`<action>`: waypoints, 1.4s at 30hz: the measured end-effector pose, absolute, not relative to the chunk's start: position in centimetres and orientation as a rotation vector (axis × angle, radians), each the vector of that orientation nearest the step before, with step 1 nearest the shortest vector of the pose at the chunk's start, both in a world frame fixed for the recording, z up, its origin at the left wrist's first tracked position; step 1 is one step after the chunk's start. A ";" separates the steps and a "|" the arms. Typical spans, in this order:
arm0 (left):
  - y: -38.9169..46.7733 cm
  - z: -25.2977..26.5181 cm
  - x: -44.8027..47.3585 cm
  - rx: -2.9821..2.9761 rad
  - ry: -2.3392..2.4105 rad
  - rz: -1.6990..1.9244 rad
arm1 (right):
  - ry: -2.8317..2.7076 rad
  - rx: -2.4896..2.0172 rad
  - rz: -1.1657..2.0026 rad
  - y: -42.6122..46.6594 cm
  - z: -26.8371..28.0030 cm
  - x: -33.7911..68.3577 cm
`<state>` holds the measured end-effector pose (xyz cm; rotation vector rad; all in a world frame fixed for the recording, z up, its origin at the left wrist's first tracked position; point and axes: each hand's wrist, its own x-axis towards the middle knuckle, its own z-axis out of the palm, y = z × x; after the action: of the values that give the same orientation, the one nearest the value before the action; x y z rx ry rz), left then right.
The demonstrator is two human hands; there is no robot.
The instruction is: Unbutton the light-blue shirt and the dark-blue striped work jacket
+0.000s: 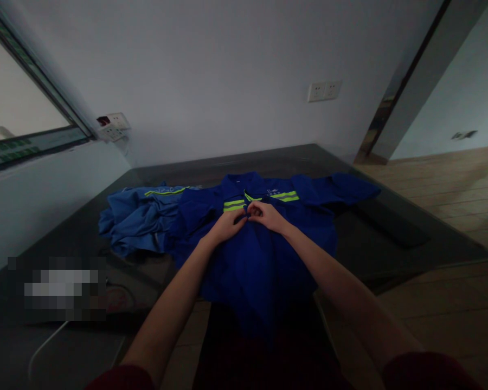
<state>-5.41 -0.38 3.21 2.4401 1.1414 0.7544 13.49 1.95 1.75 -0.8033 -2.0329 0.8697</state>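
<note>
A dark blue work jacket [244, 254] with yellow-green and grey reflective bands lies spread on the dark table, collar toward the wall and lower part hanging over the near edge. At the middle of its front, below the bands, my left hand [229, 223] pinches the cloth edge. Right beside it, my right hand [267, 214] has its fingers curled and closed on the same front edge. Both sets of fingertips almost meet; any button or fastener between them is too small to make out.
A crumpled lighter blue garment [142, 216] lies left of the jacket. The dark table [443, 233] meets the wall behind. A long dark object [390, 225] rests at the right. A white cable [44, 346] runs at the lower left, near a blurred patch. Sockets [324, 91] are on the wall.
</note>
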 end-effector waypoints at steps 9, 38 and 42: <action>-0.5 3.2 -5.7 2.483 1.053 0.758 | -2.116 -0.721 0.704 2.6 1.3 13.8; -0.3 4.2 -5.4 1.957 1.142 0.920 | -1.795 -0.998 0.482 1.8 3.3 14.3; -0.1 4.7 -6.2 1.720 1.035 0.833 | -1.662 -1.025 0.454 2.5 3.6 15.2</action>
<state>-6.24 -0.14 4.75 1.7203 1.0348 0.8325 15.22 2.50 3.56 -1.0247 -1.6621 0.4539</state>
